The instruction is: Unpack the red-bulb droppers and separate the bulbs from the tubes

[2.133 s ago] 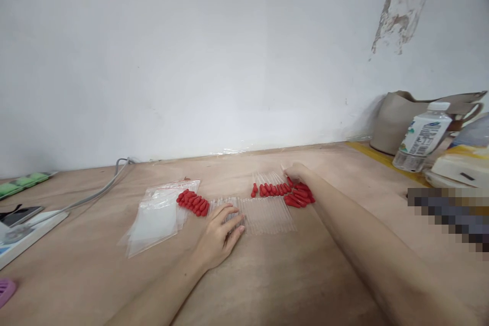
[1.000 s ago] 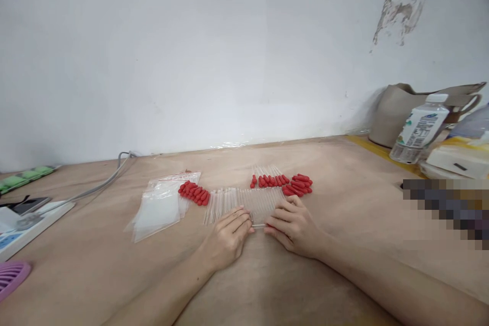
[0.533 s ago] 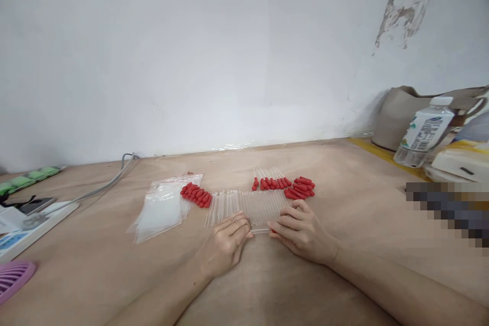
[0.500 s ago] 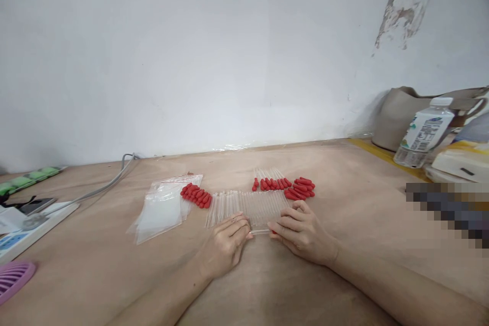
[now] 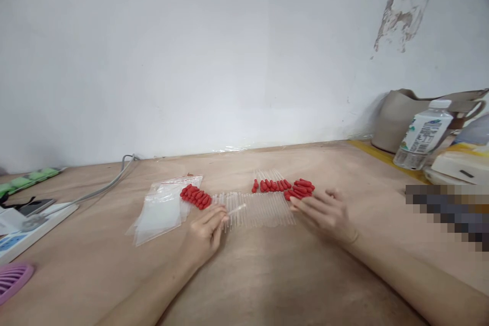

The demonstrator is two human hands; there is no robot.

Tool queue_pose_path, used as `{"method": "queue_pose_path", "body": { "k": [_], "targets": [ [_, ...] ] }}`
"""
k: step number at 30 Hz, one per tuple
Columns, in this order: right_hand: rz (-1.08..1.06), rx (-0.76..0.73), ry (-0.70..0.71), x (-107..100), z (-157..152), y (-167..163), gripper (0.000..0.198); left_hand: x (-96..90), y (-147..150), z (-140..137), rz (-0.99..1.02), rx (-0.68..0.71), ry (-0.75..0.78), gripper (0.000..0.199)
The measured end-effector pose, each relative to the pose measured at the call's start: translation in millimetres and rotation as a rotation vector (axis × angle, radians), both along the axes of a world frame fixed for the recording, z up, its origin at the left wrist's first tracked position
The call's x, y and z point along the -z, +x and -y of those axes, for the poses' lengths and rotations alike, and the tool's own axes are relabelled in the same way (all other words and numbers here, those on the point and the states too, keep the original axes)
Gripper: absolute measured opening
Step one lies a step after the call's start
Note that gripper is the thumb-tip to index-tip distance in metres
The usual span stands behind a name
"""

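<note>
My left hand is closed on a thin clear glass tube, whose free end points right, over a row of similar tubes. This row of loose glass tubes lies side by side in front of me. My right hand has its fingers stretched out, slightly blurred, with the fingertips at the near edge of a pile of red rubber bulbs. Behind the row lie several glass droppers with red bulbs, their tubes pointing to the wall. Another heap of red rubber bulbs sits beyond my left hand.
Clear plastic zip bags lie left of the tubes. A power strip with a grey cable and a pink slotted object are at far left. A plastic bottle and a grey-brown bag stand at the right.
My hands have moved apart. The left hand carried the tube up and left, tilting it; the right hand released its end and moved up and right to the red bulbs.
</note>
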State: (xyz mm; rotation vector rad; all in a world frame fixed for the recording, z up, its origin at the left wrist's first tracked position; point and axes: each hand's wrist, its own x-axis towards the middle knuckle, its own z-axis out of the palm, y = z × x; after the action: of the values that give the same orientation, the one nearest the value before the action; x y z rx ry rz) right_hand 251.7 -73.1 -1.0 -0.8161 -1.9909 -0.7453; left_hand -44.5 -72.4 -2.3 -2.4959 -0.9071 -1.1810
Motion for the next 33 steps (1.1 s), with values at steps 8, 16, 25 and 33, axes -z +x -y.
{"method": "queue_pose_path", "body": {
  "k": [8, 16, 25, 33],
  "targets": [
    [-0.683, 0.203, -0.538, 4.4, -38.0, 33.6, 0.029, -1.5, -15.8, -27.2, 0.063, -0.279, 0.05, 0.021],
    [-1.086, 0.274, -0.723, 24.3, -70.8, 71.5, 0.035, 6.3, -14.8, -39.8, -0.01, -0.298, 0.081, 0.021],
    [-1.102, 0.111, -0.723, 34.2, -91.1, 60.9, 0.038, 8.8, -7.0, -35.2, -0.045, -0.331, -0.047, 0.021],
    [-1.01, 0.014, -0.833, 34.1, -91.4, 58.9, 0.035, -0.3, 1.9, -24.3, -0.011, -0.259, 0.011, 0.02]
  ]
}}
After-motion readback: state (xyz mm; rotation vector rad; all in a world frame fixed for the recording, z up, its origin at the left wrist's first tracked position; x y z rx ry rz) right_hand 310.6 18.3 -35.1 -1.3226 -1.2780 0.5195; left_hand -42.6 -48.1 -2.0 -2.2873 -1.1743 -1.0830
